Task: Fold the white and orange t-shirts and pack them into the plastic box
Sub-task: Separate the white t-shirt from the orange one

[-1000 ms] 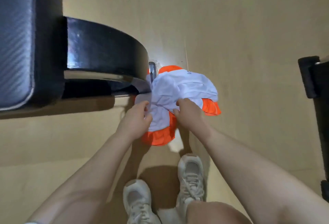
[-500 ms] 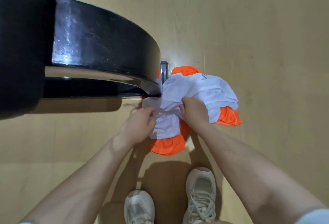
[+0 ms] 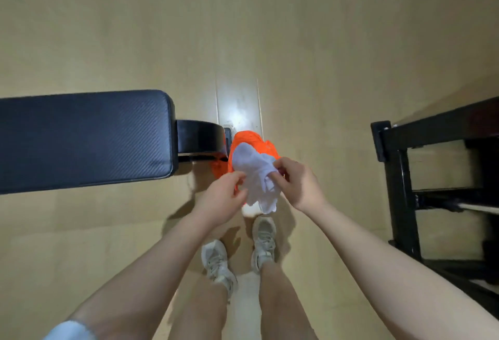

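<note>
Lifted clear now, the white shirt (image 3: 256,175) hangs bunched above the orange shirt (image 3: 249,140), pinched by left hand (image 3: 220,199) and right hand (image 3: 297,183) (box unseen); next, spread it flat.

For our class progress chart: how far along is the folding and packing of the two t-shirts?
Done: nothing looks folded. In hand: the left hand and right hand both grip the crumpled white t-shirt, raised above the orange t-shirt, which lies bunched. Left: folding both and packing; no plastic box is clearly visible.
</note>
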